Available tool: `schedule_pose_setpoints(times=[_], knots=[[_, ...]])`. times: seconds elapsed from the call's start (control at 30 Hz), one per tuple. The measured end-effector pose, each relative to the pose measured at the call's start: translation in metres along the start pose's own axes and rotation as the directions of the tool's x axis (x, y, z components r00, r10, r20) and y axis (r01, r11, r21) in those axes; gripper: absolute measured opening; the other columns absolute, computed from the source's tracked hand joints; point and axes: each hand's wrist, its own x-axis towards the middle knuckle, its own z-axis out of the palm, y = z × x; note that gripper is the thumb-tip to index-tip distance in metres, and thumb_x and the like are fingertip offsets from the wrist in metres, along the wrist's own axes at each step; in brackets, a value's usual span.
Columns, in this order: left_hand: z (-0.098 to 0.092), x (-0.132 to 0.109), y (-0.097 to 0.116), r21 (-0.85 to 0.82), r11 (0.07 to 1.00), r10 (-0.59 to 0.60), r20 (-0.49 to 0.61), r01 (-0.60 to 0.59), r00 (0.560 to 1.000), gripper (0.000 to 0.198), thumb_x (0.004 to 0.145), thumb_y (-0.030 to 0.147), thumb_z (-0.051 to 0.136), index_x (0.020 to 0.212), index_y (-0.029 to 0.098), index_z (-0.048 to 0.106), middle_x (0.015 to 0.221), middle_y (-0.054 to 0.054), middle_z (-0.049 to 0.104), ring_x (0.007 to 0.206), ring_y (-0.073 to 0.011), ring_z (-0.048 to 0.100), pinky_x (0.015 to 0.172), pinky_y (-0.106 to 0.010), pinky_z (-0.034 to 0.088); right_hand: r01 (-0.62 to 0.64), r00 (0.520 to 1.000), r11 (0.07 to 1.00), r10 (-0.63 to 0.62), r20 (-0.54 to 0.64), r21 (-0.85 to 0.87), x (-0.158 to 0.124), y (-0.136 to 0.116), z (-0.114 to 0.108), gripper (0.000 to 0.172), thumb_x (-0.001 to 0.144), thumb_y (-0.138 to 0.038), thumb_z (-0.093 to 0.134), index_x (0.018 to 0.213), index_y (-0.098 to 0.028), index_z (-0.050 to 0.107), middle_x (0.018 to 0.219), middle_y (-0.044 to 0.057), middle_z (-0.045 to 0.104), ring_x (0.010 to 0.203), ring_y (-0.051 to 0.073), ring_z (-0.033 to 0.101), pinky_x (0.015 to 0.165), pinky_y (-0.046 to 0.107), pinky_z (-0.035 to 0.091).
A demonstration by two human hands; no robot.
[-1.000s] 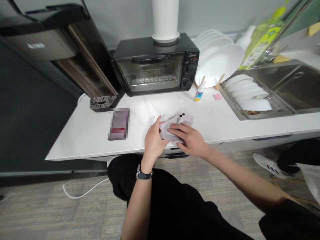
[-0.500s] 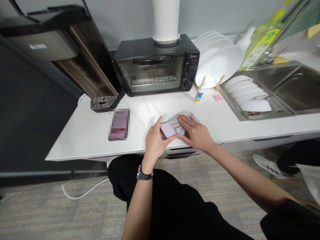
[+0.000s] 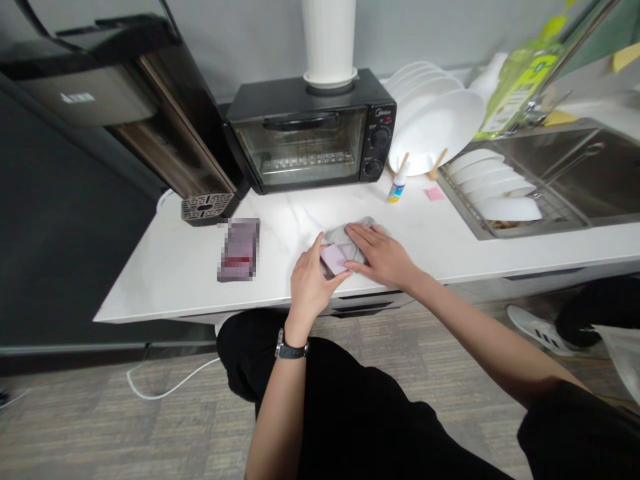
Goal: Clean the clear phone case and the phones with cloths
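Observation:
A small, flat, lilac square-edged object (image 3: pixel 334 260) lies on the white counter near its front edge; its exact kind cannot be told. My left hand (image 3: pixel 309 279) holds it at the left, thumb below and index finger above. On the right, my right hand (image 3: pixel 383 257) presses a crumpled grey cloth (image 3: pixel 343 237) with its fingers laid over it and the thumb reaching the lilac object's edge. The cloth touches the lilac object, and part of it is hidden beneath that hand. A dark watch is on my left wrist.
Left on the counter (image 3: pixel 165 280) lies a blurred-out purplish item (image 3: pixel 240 250). Behind stand a drinks dispenser (image 3: pixel 175 147), a black toaster oven (image 3: pixel 310 147), a small spray bottle (image 3: pixel 397 185) and racked plates (image 3: pixel 435 127). A sink (image 3: pixel 575 160) with bowls is at right; another person's shoe (image 3: pixel 537 330) shows below.
My right hand has shifted slightly left with the cloth, closer to the lilac object. My left hand keeps its grip nearly in place.

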Motion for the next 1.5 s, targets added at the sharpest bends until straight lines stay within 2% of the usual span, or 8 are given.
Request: schedule_pose_setpoints(times=[0.1,0.23,0.47,0.63,0.87,1.2,1.37,1.5], knots=[[-0.001,0.001,0.003,-0.005,1.0,0.008,0.007,-0.008,1.0,0.1,0.084,0.042,0.089,0.165,0.025,0.032,0.139,-0.011,0.072,0.127,-0.033,0.068,0.111,-0.05,0.052,-0.086,0.996,0.996,0.086,-0.02,-0.039,-0.006,0.006,0.001,0.096,0.102,-0.078,0.037,0.165,-0.006,0.039,0.169,0.024,0.043,0.159,0.038,0.04,0.13,0.06,0.034],[-0.002,0.001,0.004,0.009,1.0,0.008,0.041,-0.008,0.999,0.099,0.084,0.035,0.089,0.165,0.023,0.033,0.14,-0.012,0.072,0.132,-0.0337,0.066,0.117,-0.052,0.048,-0.124,0.991,0.991,0.121,-0.065,-0.048,-0.02,-0.021,0.008,0.104,0.1,-0.08,0.041,0.167,-0.001,0.03,0.17,0.029,0.036,0.162,0.042,0.032,0.132,0.064,0.028],[-0.002,-0.001,-0.003,0.048,0.998,0.04,0.032,-0.042,0.999,0.076,0.095,0.009,0.055,0.166,0.02,0.033,0.155,-0.016,0.061,0.139,-0.0308,0.063,0.119,-0.05,0.05,0.144,0.99,0.982,-0.144,-0.01,0.12,-0.016,-0.073,0.017,0.12,0.089,-0.091,0.048,0.169,-0.004,0.027,0.171,0.027,0.036,0.162,0.038,0.032,0.133,0.06,0.028],[-0.001,-0.003,-0.001,0.056,0.998,0.014,0.011,-0.014,1.0,0.083,0.091,0.017,0.072,0.164,0.019,0.034,0.155,-0.017,0.06,0.14,-0.0328,0.061,0.12,-0.049,0.05,0.228,0.972,0.964,-0.233,0.024,0.137,-0.004,-0.042,0.011,0.101,0.098,-0.081,0.045,0.171,-0.013,0.028,0.173,0.02,0.038,0.163,0.033,0.032,0.133,0.059,0.03],[0.003,-0.002,0.004,0.056,0.998,-0.003,-0.051,0.006,0.999,0.096,0.085,0.047,0.088,0.162,0.021,0.036,0.137,-0.015,0.071,0.129,-0.0348,0.067,0.111,-0.05,0.054,-0.048,0.999,0.999,0.048,-0.004,0.015,-0.007,0.014,0.005,0.1,0.1,-0.078,0.044,0.171,-0.009,0.027,0.173,0.023,0.035,0.162,0.037,0.033,0.132,0.061,0.031],[0.001,-0.002,0.002,0.108,0.994,0.004,-0.018,-0.002,1.0,0.083,0.089,0.012,0.071,0.164,0.02,0.035,0.155,-0.016,0.061,0.135,-0.033,0.065,0.116,-0.048,0.053,0.185,0.981,0.975,-0.191,0.043,0.123,-0.017,-0.042,0.005,0.115,0.092,-0.089,0.044,0.17,-0.007,0.026,0.174,0.022,0.032,0.164,0.033,0.03,0.134,0.056,0.027],[0.002,-0.002,0.003,0.081,0.997,-0.01,-0.03,0.013,1.0,0.096,0.084,0.034,0.088,0.163,0.019,0.036,0.144,-0.016,0.068,0.132,-0.0348,0.066,0.113,-0.05,0.054,0.031,0.999,0.999,-0.03,-0.013,0.041,-0.014,-0.01,0.003,0.098,0.101,-0.079,0.04,0.171,-0.011,0.027,0.172,0.022,0.037,0.161,0.034,0.036,0.131,0.059,0.032],[0.003,-0.002,0.003,0.07,0.998,-0.003,-0.055,0.006,0.998,0.1,0.083,0.045,0.09,0.162,0.02,0.035,0.136,-0.015,0.071,0.129,-0.0342,0.067,0.111,-0.049,0.054,-0.037,0.999,0.999,0.037,-0.029,-0.011,-0.016,0.002,0.005,0.106,0.097,-0.082,0.046,0.17,-0.008,0.027,0.171,0.025,0.036,0.161,0.039,0.036,0.13,0.062,0.032]])
